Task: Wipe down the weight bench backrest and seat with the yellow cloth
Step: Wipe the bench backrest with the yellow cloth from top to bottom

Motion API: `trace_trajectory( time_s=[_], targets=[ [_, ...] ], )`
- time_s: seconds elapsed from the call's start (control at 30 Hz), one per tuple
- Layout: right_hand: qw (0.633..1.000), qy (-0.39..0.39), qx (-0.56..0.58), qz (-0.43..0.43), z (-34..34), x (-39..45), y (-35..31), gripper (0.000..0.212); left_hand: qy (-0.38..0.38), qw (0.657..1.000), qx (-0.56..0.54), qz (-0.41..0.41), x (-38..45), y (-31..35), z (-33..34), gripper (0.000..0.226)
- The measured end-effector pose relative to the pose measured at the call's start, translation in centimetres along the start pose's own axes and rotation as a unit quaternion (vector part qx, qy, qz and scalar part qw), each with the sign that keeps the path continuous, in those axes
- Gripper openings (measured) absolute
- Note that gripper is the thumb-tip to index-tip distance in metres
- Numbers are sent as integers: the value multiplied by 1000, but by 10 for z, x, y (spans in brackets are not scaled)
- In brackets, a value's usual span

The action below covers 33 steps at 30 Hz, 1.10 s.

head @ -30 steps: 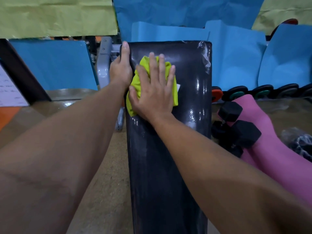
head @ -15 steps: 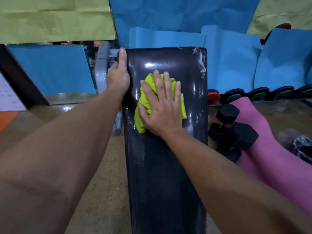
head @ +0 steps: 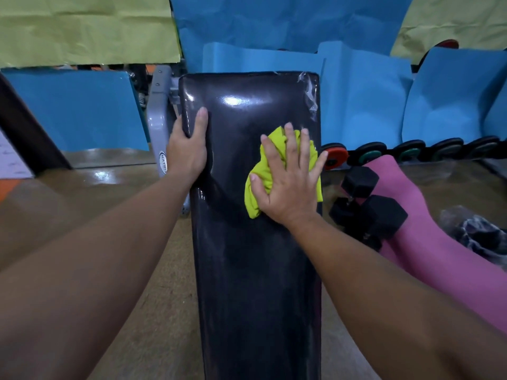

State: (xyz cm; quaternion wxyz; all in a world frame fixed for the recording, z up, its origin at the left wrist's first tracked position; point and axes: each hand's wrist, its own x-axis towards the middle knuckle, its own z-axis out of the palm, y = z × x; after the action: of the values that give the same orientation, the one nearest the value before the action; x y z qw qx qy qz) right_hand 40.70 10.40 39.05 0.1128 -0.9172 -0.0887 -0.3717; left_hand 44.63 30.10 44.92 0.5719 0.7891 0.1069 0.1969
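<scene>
The black padded backrest [head: 255,270] of the weight bench runs up the middle of the view, its top edge far from me. A crumpled yellow cloth [head: 262,174] lies on its right side, near the right edge. My right hand [head: 288,185] presses flat on the cloth with fingers spread and straight. My left hand [head: 189,152] grips the backrest's left edge, thumb on top of the pad and fingers wrapped behind it.
The grey metal bench frame [head: 159,127] stands left of the pad. Black hex dumbbells [head: 370,212] and a pink rolled mat [head: 439,253] lie on the floor to the right. A row of weight plates [head: 411,152] lines the back, under blue and yellow-green sheets.
My right hand has slid the cloth down and to the right across the backrest. My left hand has moved a little lower along the left edge.
</scene>
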Motion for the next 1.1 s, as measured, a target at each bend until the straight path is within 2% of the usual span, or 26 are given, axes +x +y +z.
trace_trajectory(
  time_s=[0.17,0.33,0.43,0.53,0.7,0.8,0.9,1.0,1.1],
  targets=[
    [995,18,42,93,-2,6,-5,72,25,999,9,35,-8,-13,2,46],
    [999,0,25,21,3,-23,-7,71,44,998,5,40,-9,-10,5,47],
    [995,14,60,78,-1,-14,10,70,52,998,8,41,-9,-10,5,43],
    [991,23,58,118,-2,-6,-5,71,53,998,12,39,-8,-12,5,39],
    [998,10,43,40,3,-36,-1,68,60,997,17,40,-9,-10,5,43],
    [993,24,68,94,2,-34,14,69,62,997,21,39,-10,-11,6,42],
    [987,34,77,137,0,-19,-1,70,68,996,22,47,-10,-12,8,43],
    [994,27,50,97,2,-22,-15,70,76,996,24,47,-12,-10,8,44],
    [998,17,45,49,4,-36,-1,67,84,995,21,52,-12,-10,9,43]
  ],
)
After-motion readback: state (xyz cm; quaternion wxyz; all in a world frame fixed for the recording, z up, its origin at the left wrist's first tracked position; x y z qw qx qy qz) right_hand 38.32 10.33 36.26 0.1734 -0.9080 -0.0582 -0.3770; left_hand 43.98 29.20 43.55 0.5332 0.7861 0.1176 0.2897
